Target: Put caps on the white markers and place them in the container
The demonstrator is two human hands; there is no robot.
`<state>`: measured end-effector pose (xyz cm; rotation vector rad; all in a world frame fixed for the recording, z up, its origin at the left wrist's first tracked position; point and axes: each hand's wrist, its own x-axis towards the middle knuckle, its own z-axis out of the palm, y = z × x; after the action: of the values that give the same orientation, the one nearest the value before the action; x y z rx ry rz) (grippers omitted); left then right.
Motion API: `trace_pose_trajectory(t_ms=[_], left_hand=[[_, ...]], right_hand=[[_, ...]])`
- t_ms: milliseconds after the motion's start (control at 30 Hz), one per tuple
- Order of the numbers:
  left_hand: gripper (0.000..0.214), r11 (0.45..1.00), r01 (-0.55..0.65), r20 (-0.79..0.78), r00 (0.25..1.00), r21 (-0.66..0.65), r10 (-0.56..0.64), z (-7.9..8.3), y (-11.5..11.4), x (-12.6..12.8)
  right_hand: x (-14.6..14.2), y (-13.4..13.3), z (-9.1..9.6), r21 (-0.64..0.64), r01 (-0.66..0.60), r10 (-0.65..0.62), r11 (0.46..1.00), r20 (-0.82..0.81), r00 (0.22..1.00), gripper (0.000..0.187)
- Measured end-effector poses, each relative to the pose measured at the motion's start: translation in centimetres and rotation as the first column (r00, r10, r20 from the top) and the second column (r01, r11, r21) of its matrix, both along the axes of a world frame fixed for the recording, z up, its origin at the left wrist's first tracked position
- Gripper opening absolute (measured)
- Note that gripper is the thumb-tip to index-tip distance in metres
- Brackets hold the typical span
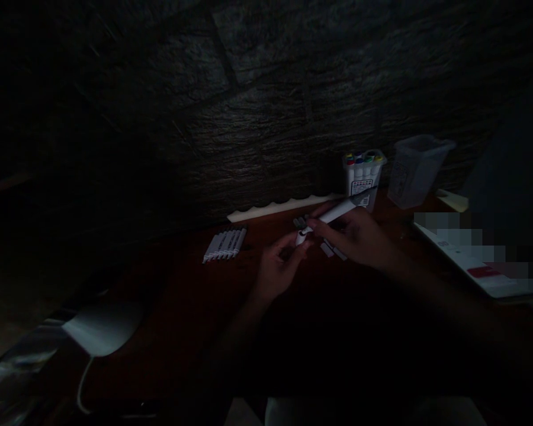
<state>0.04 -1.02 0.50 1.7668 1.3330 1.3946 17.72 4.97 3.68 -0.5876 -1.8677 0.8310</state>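
Nearest the cam, at the bottom edge, a pale blurred shape (373,411), too dim to ID. Behind all, a dark rough-textured wall (257,118); in front, a reddish-brown tabletop (182,278). On the R, a flat white panel w/ a red patch (484,272), partly pixelated; on the L, a white cone-like object w/ a cord (104,328). Nr the wall, a clear plastic bin (415,171) beside a clear tub of colour-capped markers (363,177), plus an off-white wavy-edged strip (284,208). R hand (355,236) grips a white marker w/ a grey end (337,214), tilted, above the table, approx. mid-view; L hand (278,269) pinches a short white cap (301,238), its dark opening toward the marker's lower end; contact unclear. Also: a row of white markers (225,243), small white pieces (333,251) under the R hand.
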Motion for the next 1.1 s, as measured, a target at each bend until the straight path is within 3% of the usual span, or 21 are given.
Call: trace_pose_trajectory(t_ms=[133,233,467,633,1000,1100], left_hand=[[0.024,1.000,0.030,-0.018,0.999,-0.009,-0.030,-0.1,-0.4,0.3],[0.023,0.999,0.044,-0.012,0.999,-0.010,-0.044,0.0,-0.7,0.7],[0.025,1.000,0.024,0.029,0.999,-0.007,-0.023,-0.1,-0.3,0.2],[0.024,1.000,0.020,0.014,1.000,-0.002,-0.020,-0.1,-0.2,0.2],[0.020,1.000,0.029,-0.017,0.999,0.003,-0.029,0.3,-0.3,0.1],[0.020,1.000,-0.005,-0.027,1.000,0.005,0.005,0.5,-0.4,0.1]], right_hand=[[1.4,1.6,0.2,0.139,0.242,-0.242,0.960,-0.013,0.970,0.018],[1.9,2.3,0.1,0.033,0.370,-0.366,0.928,-0.097,0.926,0.023],[0.4,0.2,0.9,-0.184,0.202,-0.241,0.962,-0.225,0.944,0.023],[0.3,-0.5,1.4,-0.245,0.112,-0.175,0.963,-0.253,0.951,0.026],[-0.5,-0.9,-0.1,0.005,0.016,-0.016,1.000,-0.005,1.000,0.021],[-0.2,-0.6,0.1,0.113,0.102,-0.108,0.988,0.054,0.993,0.022]])
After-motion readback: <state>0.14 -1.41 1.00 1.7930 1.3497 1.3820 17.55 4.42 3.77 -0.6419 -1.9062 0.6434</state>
